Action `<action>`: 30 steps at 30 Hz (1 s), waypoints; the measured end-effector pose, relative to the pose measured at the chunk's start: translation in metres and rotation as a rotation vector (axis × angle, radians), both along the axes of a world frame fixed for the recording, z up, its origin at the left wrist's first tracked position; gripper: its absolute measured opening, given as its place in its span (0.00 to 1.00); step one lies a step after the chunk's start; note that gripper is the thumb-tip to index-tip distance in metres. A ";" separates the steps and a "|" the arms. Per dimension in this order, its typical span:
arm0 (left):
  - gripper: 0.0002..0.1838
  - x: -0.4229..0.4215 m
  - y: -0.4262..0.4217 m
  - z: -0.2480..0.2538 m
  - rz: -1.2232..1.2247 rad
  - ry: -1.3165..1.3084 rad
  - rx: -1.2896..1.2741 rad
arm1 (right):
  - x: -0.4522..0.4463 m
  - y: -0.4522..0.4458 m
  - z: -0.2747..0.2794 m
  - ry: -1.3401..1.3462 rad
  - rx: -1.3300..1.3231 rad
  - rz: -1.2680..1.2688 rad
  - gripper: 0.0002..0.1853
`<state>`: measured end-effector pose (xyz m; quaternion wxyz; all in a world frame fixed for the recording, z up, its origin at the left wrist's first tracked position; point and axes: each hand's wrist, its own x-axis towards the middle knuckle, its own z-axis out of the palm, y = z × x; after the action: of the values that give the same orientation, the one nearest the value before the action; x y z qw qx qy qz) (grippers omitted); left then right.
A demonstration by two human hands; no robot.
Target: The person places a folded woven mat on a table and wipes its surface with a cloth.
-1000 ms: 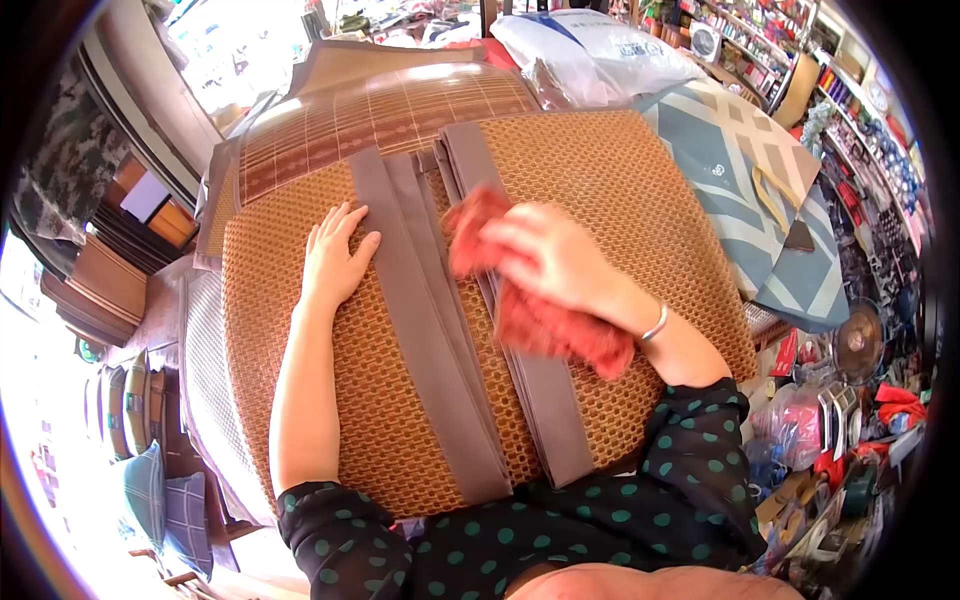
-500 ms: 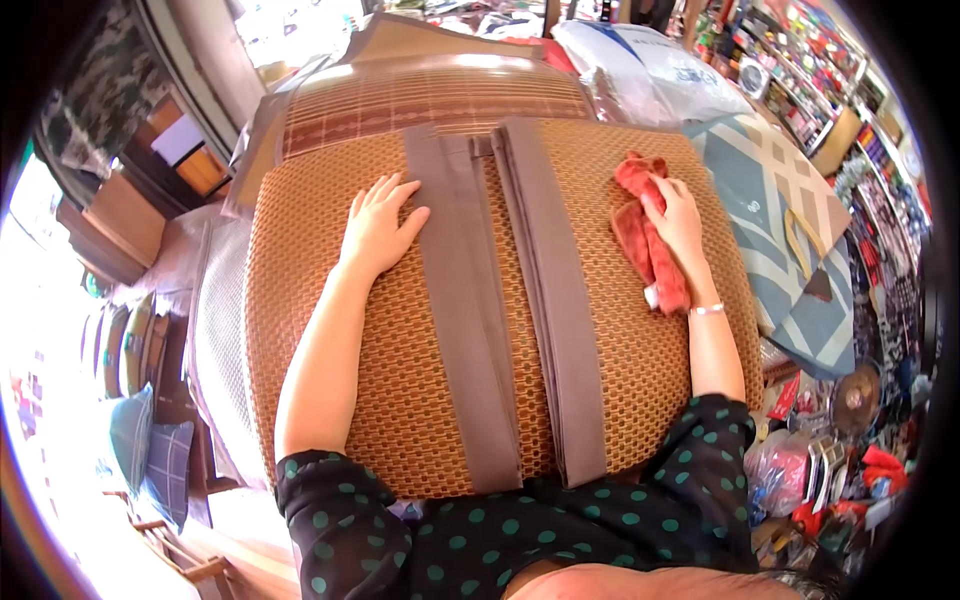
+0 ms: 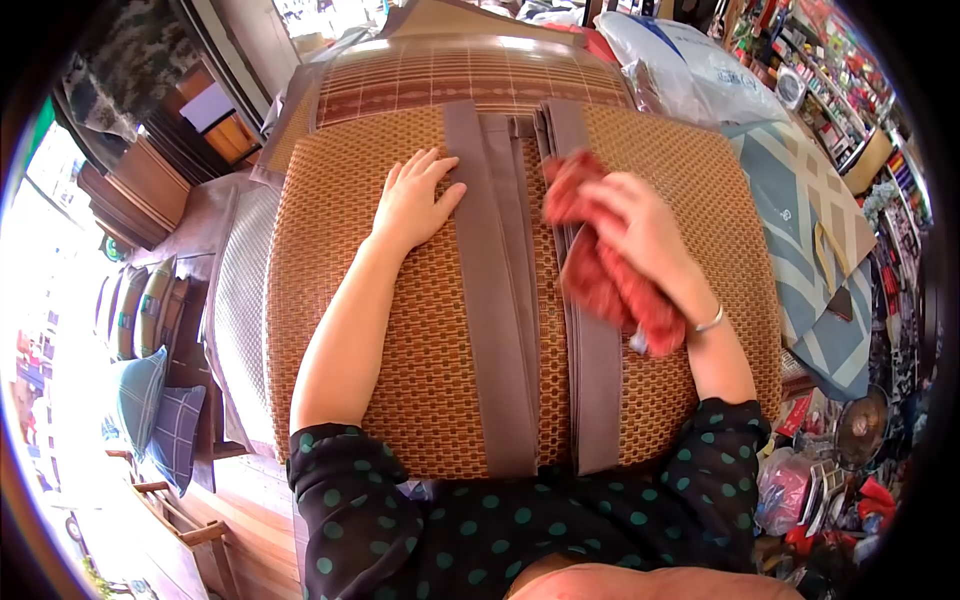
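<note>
A folded woven mat in brown and tan lies in front of me, its two grey-brown fabric borders running side by side down the middle. My left hand rests on the mat's left part with fingers spread, the fingertips at the edge of the left border. In my right hand is a red cloth, bunched under curled fingers over the right border. Hand and cloth are a little blurred. A small white tag hangs at the cloth's lower end.
Behind the mat lies another brown striped mat, with plastic-wrapped packages at the back right. A blue-grey patterned textile lies to the right. Cushions stand at the left, and a cluttered pile of goods is at lower right.
My right hand has moved left with the red cloth, from the mat's right part to over the right border. My left hand keeps its place on the mat. The view has shifted slightly.
</note>
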<state>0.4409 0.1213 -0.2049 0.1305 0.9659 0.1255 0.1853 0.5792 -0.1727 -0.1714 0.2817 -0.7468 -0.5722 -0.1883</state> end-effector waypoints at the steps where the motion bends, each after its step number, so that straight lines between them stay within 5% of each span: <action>1: 0.28 0.000 -0.001 0.002 0.008 0.016 -0.005 | 0.027 -0.007 -0.009 0.024 0.035 -0.112 0.15; 3: 0.28 -0.001 -0.002 0.005 0.011 0.020 -0.008 | 0.055 -0.024 -0.010 0.093 0.043 -0.322 0.14; 6: 0.28 -0.001 -0.002 0.003 0.013 0.033 -0.018 | 0.041 -0.033 -0.012 0.004 -0.004 -0.282 0.14; 11: 0.27 0.000 0.001 0.003 -0.011 0.009 -0.023 | -0.107 -0.001 0.013 0.039 -0.274 0.580 0.18; 14: 0.27 -0.002 0.001 0.001 -0.024 -0.016 -0.013 | -0.121 -0.002 0.000 -0.115 -0.180 0.667 0.17; 18: 0.27 -0.002 0.000 0.000 -0.030 -0.036 -0.016 | -0.061 0.002 0.016 -0.063 -0.090 0.250 0.19; 23: 0.27 -0.001 0.001 -0.001 -0.025 -0.042 -0.023 | 0.076 -0.036 -0.029 0.055 0.103 -0.299 0.16; 27: 0.26 -0.001 0.000 0.000 -0.021 -0.015 -0.036 | 0.037 -0.033 -0.013 -0.047 0.034 -0.246 0.15; 30: 0.26 -0.001 0.001 0.001 -0.029 -0.009 -0.031 | -0.048 -0.006 0.006 -0.015 -0.052 0.208 0.22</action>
<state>0.4403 0.1219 -0.2037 0.1485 0.9647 0.1135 0.1856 0.5315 -0.1791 -0.1655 0.2760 -0.6891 -0.6533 -0.1487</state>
